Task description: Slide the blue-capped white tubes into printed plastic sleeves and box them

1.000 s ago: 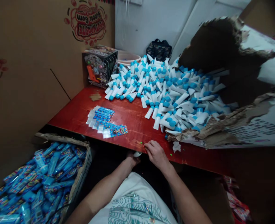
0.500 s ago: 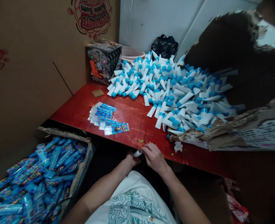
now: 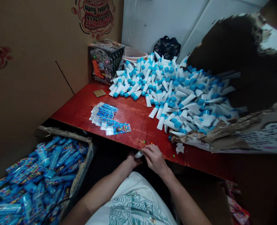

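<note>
Near the table's front edge, my left hand (image 3: 133,158) is closed round a small white tube (image 3: 138,154), its end pointing to the right. The fingers of my right hand (image 3: 154,157) are bent and pinched together at the end of that tube; whatever they grip there is too small to make out. Flat printed sleeves (image 3: 118,128), blue with clear ends, lie fanned out on the red table (image 3: 140,115). Behind them spreads a big heap of white tubes with blue caps (image 3: 157,78).
A box of blue packed tubes (image 3: 53,159) stands at the lower left. A torn carton (image 3: 258,134) lies on its side at the right. At the back are a toy box (image 3: 106,62), a pink basin (image 3: 135,54) and a dark bag (image 3: 167,47). Paper scrap (image 3: 180,148) lies near the edge.
The view has shifted very slightly. Both hands stay together at the tube, in nearly the same pose.
</note>
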The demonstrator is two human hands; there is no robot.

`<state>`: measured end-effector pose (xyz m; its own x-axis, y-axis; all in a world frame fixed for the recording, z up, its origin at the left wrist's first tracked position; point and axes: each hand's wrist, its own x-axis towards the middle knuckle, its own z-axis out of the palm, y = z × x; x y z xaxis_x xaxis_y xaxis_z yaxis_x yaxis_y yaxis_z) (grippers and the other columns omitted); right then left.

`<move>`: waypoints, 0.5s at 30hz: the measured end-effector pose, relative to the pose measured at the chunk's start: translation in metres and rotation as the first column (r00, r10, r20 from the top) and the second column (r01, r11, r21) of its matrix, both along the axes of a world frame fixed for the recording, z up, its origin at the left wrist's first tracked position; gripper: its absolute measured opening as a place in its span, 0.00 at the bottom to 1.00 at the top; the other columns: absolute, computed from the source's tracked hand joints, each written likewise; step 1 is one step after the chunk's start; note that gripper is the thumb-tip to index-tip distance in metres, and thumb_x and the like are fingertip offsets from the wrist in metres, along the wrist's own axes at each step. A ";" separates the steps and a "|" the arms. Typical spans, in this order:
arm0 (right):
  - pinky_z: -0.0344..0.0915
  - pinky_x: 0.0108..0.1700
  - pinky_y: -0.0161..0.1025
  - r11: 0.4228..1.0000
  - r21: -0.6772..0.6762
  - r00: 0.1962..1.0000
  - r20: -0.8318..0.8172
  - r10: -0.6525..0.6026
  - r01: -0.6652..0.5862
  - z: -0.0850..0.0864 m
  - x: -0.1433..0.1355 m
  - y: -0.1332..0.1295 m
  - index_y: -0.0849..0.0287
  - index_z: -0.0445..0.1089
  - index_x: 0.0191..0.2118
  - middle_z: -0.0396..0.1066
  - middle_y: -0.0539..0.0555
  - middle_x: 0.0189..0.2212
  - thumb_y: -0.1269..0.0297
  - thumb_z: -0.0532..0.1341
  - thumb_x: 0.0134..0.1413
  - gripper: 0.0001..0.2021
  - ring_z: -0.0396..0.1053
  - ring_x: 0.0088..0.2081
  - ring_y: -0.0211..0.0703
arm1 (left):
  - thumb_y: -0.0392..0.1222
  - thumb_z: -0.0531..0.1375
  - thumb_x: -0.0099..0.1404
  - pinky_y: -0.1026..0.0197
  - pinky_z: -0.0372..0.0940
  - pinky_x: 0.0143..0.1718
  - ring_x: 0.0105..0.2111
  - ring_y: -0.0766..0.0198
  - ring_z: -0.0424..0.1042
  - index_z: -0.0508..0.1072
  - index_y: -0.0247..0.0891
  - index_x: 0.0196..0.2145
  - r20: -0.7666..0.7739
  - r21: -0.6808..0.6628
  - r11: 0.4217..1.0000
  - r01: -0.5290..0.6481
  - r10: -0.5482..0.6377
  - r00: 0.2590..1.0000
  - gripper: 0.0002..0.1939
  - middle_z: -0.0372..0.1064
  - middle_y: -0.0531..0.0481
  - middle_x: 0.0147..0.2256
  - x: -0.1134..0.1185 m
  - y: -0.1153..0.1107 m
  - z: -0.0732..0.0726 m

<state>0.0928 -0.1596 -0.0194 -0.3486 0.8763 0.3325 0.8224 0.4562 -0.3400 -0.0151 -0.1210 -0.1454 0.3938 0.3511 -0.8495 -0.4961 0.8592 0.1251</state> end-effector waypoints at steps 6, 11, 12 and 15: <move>0.56 0.39 0.43 0.987 0.009 0.974 0.158 -0.161 0.161 0.001 -0.001 0.020 0.62 0.70 0.47 0.68 0.58 0.36 0.71 0.52 0.61 0.13 0.62 0.39 0.48 | 0.48 0.51 0.64 0.61 0.58 0.22 0.16 0.66 0.60 0.68 0.37 0.31 -0.073 -0.067 0.997 -0.039 0.034 0.997 0.13 0.59 0.55 0.18 -0.002 -0.002 0.006; 0.56 0.38 0.43 0.993 0.037 0.983 0.141 -0.120 0.116 -0.003 -0.004 0.009 0.64 0.70 0.47 0.68 0.59 0.35 0.71 0.51 0.61 0.14 0.62 0.38 0.47 | 0.43 0.51 0.62 0.59 0.59 0.22 0.17 0.63 0.62 0.67 0.37 0.31 -0.049 -0.082 0.995 -0.063 0.059 0.997 0.09 0.61 0.53 0.17 -0.003 -0.002 0.010; 0.57 0.38 0.43 0.994 0.036 0.986 0.132 -0.103 0.100 -0.003 -0.005 0.004 0.64 0.70 0.47 0.68 0.59 0.36 0.71 0.51 0.61 0.14 0.62 0.38 0.47 | 0.42 0.51 0.62 0.59 0.60 0.23 0.17 0.63 0.62 0.67 0.37 0.31 -0.038 -0.083 0.994 -0.066 0.063 0.997 0.08 0.61 0.53 0.17 -0.003 -0.001 0.011; 0.57 0.40 0.43 0.999 0.008 0.992 0.122 -0.043 0.042 -0.003 -0.010 -0.010 0.65 0.70 0.48 0.68 0.60 0.37 0.72 0.51 0.60 0.14 0.61 0.39 0.48 | 0.40 0.52 0.61 0.59 0.61 0.24 0.19 0.62 0.64 0.67 0.37 0.31 -0.003 -0.072 0.995 -0.076 0.076 0.997 0.06 0.62 0.53 0.18 0.000 0.000 0.013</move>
